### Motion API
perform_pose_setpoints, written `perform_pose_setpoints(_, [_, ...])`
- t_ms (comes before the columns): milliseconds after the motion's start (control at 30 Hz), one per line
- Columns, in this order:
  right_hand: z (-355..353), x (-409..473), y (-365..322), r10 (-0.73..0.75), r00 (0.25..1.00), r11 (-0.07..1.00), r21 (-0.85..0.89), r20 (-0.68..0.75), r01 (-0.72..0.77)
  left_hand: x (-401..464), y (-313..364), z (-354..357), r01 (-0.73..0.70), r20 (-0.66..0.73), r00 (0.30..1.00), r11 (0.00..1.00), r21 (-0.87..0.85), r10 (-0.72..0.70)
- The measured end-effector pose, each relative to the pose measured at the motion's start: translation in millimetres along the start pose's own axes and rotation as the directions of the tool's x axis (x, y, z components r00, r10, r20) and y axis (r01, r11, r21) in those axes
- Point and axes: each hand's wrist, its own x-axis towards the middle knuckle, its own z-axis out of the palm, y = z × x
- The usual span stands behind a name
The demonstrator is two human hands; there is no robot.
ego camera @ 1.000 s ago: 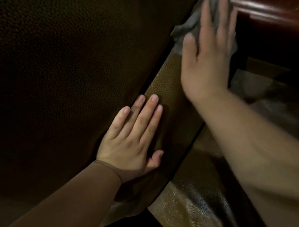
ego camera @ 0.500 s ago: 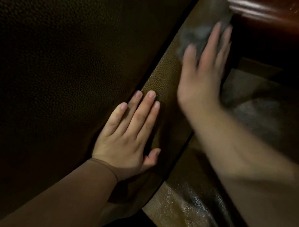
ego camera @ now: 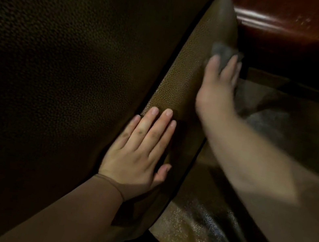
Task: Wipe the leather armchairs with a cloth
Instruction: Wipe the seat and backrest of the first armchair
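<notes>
Cloth (ego camera: 223, 52) lies under the right hand's (ego camera: 216, 88) straight fingers (ego camera: 228, 68) — pressed on the armchair (ego camera: 184, 82); left hand (ego camera: 138, 151) rests flat, fingers released.

Dim light, glossy reddish wooden surface (ego camera: 298, 28) at upper right, blurred brown floor (ego camera: 304, 116) below it.

Dim indoor sitting area, likely a lounge or living room. Pebbled brown leather upholstery (ego camera: 54, 81) fills most of view; a lighter leather panel (ego camera: 185, 78) runs beside it. Polished reddish wood rail (ego camera: 298, 28) at upper right, glossy with highlights.
</notes>
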Motion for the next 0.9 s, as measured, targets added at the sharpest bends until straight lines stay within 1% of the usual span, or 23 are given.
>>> perform_pose_setpoints(33, [9.6,-25.7,13.6,-0.059,0.998,0.996,-0.058,0.033,0.061,-0.4,-0.2,-0.2,0.0,-0.004,1.0,1.0,-0.013,0.0])
perform_pose_setpoints(67, [18.5,-45.9,23.7,-0.079,0.995,0.993,-0.079,0.068,0.084,0.0,-0.3,-0.4,0.003,-0.01,1.0,1.0,-0.023,-0.003])
perform_pose_setpoints(133, [25.4,-43.7,31.3,-0.07,0.994,0.991,-0.106,0.089,0.079,1.5,0.4,-1.6,0.01,-0.023,1.0,0.999,-0.034,-0.011])
perform_pose_setpoints(200, [16.2,6.2,17.7,-0.013,0.999,0.992,-0.129,-0.03,0.009,3.6,0.8,-1.4,0.015,-0.03,0.999,0.999,-0.037,-0.016])
perform_pose_setpoints(267, [-6.0,57.1,-0.7,0.088,0.991,0.996,0.015,-0.104,-0.087,5.1,0.8,0.3,0.014,-0.029,0.999,0.999,-0.03,-0.015])
perform_pose_setpoints(300, [-15.4,67.7,-6.3,0.116,0.989,0.99,0.086,-0.09,-0.108,5.3,1.1,1.4,0.012,-0.026,1.0,1.0,-0.028,-0.013])
perform_pose_setpoints(333, [-17.4,67.0,-4.4,0.095,0.993,0.991,0.106,-0.07,-0.088,4.7,1.5,2.0,0.011,-0.022,1.0,0.999,-0.03,-0.011])
perform_pose_setpoints(367, [-17.4,55.7,1.5,0.039,0.997,0.996,0.085,-0.063,-0.034,3.6,1.8,2.3,0.009,-0.018,1.0,0.999,-0.036,-0.01])
perform_pose_setpoints(433, [-2.7,12.6,28.1,-0.151,0.987,0.987,-0.069,-0.054,0.148,1.2,1.8,2.1,0.012,-0.017,1.0,0.999,-0.043,-0.013])
perform_pose_setpoints(467, [7.1,-12.6,47.2,-0.245,0.97,0.96,-0.14,0.006,0.243,0.5,1.6,1.8,0.012,-0.02,1.0,0.999,-0.046,-0.013])
perform_pose_setpoints(500, [15.3,-36.4,64.6,-0.269,0.959,0.942,-0.184,0.087,0.281,0.6,1.7,1.5,0.01,-0.024,1.0,0.999,-0.05,-0.011])
perform_pose_setpoints(533, [20.2,-51.8,77.4,-0.203,0.964,0.953,-0.193,0.174,0.235,1.2,1.6,1.1,0.01,-0.028,1.0,0.999,-0.052,-0.012])
perform_pose_setpoints(567, [21.4,-52.8,85.4,-0.175,0.962,0.957,-0.194,0.211,0.217,2.4,1.8,0.6,0.013,-0.034,0.999,0.999,-0.051,-0.015])
perform_pose_setpoints(600, [17.3,-44.4,82.2,-0.178,0.964,0.953,-0.208,0.198,0.219,3.7,2.0,0.2,0.016,-0.04,0.999,0.999,-0.049,-0.018])
perform_pose_setpoints(633, [13.9,-27.4,72.8,-0.195,0.973,0.944,-0.246,0.124,0.22,5.2,2.2,0.0,0.018,-0.042,0.999,0.999,-0.044,-0.02])
perform_pose_setpoints(667, [7.6,-2.4,60.8,-0.171,0.985,0.96,-0.221,0.026,0.173,6.1,2.3,0.1,0.018,-0.043,0.999,0.999,-0.039,-0.02])
perform_pose_setpoints(700, [-2.2,23.4,45.8,-0.062,0.996,0.993,-0.103,-0.061,0.056,6.9,2.5,1.0,0.016,-0.042,0.999,0.999,-0.035,-0.018])
perform_pose_setpoints(733, [-11.0,46.4,35.2,0.017,0.994,1.0,0.001,-0.111,-0.017,6.8,2.6,1.9,0.015,-0.038,0.999,0.999,-0.032,-0.016])
perform_pose_setpoints(767, [-17.9,60.7,29.6,0.039,0.995,0.998,0.047,-0.094,-0.034,5.7,2.8,2.5,0.014,-0.031,0.999,0.999,-0.032,-0.015])
perform_pose_setpoints(833, [-14.9,57.8,34.9,-0.043,0.999,0.998,-0.037,-0.02,0.042,4.7,3.4,4.7,0.012,-0.029,1.0,0.999,-0.034,-0.013])
perform_pose_setpoints(867, [-7.8,41.6,43.6,-0.127,0.992,0.986,-0.111,-0.028,0.123,4.8,3.2,4.6,0.012,-0.028,1.0,0.999,-0.037,-0.013])
perform_pose_setpoints(900, [2.4,13.5,55.5,-0.22,0.975,0.968,-0.126,-0.016,0.216,5.0,2.6,4.1,0.013,-0.028,1.0,0.999,-0.04,-0.014])
